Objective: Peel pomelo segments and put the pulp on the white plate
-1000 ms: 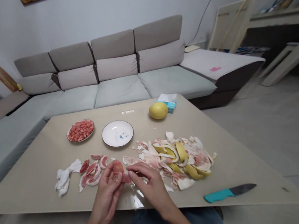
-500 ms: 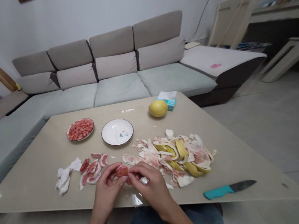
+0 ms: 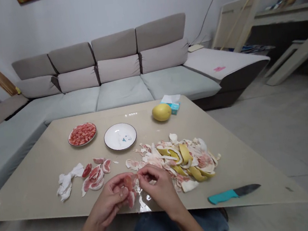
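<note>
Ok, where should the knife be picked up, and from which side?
Probably best by the turquoise handle, coming from above on the near side. The knife lies flat close to the near edge of the table, its handle toward the person's left and its dark blade pointing right.

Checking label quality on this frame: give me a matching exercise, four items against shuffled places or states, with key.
Items
1. knife
2. yellow fruit
3. white wad
4. left hand

Places or states
A. left of the pink segments
B. grips a reddish fruit piece
C. beside the blue box
D. turquoise handle, lying by the near edge of the table

Pairs: 1-D, 2-C, 3-A, 4-B
</note>
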`<state>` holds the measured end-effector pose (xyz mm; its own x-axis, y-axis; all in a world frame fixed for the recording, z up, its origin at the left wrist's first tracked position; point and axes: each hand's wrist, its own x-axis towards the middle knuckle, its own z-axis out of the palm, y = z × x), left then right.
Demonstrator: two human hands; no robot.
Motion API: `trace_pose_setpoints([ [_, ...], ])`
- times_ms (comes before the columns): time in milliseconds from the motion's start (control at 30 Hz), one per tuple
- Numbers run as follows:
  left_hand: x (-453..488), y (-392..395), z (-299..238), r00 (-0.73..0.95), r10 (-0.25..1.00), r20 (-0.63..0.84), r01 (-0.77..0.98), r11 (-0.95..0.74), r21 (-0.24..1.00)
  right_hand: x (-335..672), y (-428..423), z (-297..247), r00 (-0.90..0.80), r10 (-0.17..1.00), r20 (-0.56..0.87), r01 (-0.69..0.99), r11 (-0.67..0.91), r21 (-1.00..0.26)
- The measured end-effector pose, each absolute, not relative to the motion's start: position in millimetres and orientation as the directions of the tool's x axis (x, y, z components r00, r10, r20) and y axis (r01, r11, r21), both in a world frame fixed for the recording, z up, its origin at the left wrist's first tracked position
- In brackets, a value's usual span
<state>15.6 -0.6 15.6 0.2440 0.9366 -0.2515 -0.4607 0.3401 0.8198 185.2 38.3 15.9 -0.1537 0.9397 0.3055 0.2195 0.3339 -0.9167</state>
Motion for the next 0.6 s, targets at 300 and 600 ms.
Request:
trace_pose_setpoints([
  [300, 6.1, 1.6, 7.4, 0.286, 0.893, -0.347, -0.584, 0.449, 0.676, 186.8, 37.6, 19.0, -0.272, 0.935, 0.227, 0.077, 0.256, -0.964],
  [600, 18.9, -1.9, 20.1, 0.222, 0.937, -0.268, -0.391, 0.338, 0.856, 176.1, 29.6, 7.4, -0.248, 0.877, 0.41, 0.148, 0.453, -0.879],
])
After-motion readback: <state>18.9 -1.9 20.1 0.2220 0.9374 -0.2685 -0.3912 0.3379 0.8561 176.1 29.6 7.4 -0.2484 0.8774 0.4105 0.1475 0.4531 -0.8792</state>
